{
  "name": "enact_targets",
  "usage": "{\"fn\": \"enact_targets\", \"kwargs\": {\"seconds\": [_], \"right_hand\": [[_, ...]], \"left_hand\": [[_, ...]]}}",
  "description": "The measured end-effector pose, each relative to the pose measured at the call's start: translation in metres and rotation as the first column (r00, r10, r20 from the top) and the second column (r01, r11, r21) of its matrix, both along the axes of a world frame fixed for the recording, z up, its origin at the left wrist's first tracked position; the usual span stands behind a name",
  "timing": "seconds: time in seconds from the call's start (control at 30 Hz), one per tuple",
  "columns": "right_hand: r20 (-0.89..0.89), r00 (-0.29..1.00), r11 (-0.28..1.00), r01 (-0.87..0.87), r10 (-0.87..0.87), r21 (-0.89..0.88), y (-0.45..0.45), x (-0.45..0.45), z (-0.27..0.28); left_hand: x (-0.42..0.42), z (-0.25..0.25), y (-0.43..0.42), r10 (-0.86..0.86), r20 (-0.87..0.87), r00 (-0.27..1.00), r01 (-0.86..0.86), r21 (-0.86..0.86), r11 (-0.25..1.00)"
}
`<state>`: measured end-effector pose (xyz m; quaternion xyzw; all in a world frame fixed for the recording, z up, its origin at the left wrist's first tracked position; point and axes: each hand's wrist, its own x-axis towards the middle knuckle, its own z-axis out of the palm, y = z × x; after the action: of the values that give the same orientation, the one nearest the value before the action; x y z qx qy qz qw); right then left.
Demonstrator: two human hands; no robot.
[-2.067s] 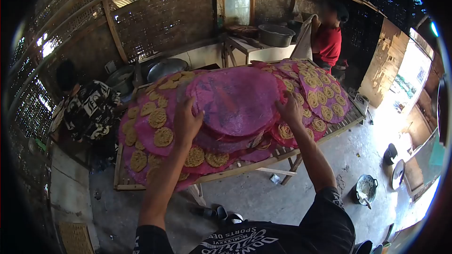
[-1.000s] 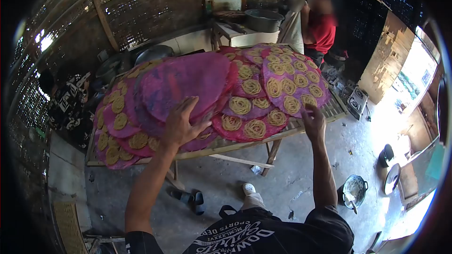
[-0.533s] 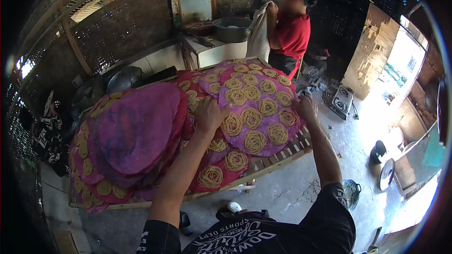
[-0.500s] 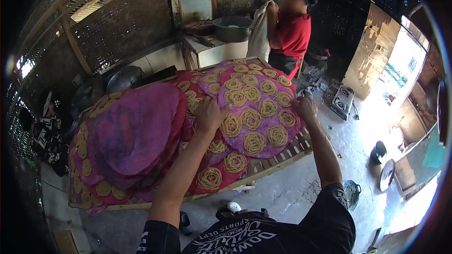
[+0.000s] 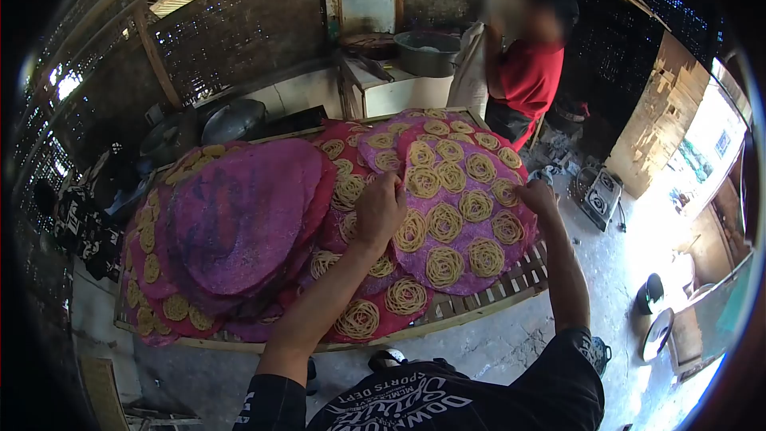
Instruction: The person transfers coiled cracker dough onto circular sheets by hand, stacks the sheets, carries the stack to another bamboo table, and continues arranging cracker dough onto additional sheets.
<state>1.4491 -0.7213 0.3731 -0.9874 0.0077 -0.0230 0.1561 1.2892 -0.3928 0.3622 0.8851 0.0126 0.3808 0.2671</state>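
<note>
A round purple sheet [image 5: 459,211] dotted with several yellow noodle coils lies over other sheets on the right part of a slatted bamboo rack [image 5: 511,281]. My left hand [image 5: 381,209] pinches its left edge, fingers closed. On the opposite edge, my right hand [image 5: 540,195] is closed on the same sheet. Red sheets with more coils [image 5: 357,318] show beneath it, near the rack's front. Left of my left hand is a pile of bare purple sheets [image 5: 239,215], with small yellow coils around its left side.
Beyond the rack a person in red [image 5: 531,72] holds a pale sack [image 5: 471,72]. A large basin [image 5: 428,52] stands on a white counter. Another person in patterned clothing [image 5: 84,223] is at the left. On the floor at the right are a stove [image 5: 598,195] and a black pot [image 5: 650,294].
My hands have moved from the bare purple pile to the coil-covered sheet on the right and closed on its edges. The camera view has also shifted.
</note>
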Motion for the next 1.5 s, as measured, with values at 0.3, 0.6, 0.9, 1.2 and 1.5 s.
{"fn": "enact_targets", "kwargs": {"seconds": [0.3,0.6,0.9,1.2,1.5], "right_hand": [[0.184,0.976,0.974,-0.150,0.118,0.169,-0.006,0.010,-0.015],[0.148,0.982,0.971,-0.143,0.115,0.193,0.003,-0.010,-0.008],[0.543,0.813,0.872,-0.408,0.212,0.270,0.003,-0.008,-0.006],[0.564,0.783,0.748,-0.534,0.262,0.394,0.007,-0.002,0.136],[0.435,0.823,0.490,-0.567,0.365,0.662,0.026,0.030,0.233]], "left_hand": [[-0.015,0.000,-0.026,-0.058,0.163,0.985,0.027,0.186,0.982],[-0.005,-0.008,-0.011,0.140,0.017,0.990,-0.141,0.083,0.987],[-0.012,0.022,-0.021,-0.033,0.099,0.995,0.041,-0.079,0.996],[-0.004,0.111,0.018,-0.034,0.297,0.954,0.109,-0.239,0.965],[-0.011,0.189,0.038,0.056,0.309,0.950,0.048,-0.319,0.947]]}}
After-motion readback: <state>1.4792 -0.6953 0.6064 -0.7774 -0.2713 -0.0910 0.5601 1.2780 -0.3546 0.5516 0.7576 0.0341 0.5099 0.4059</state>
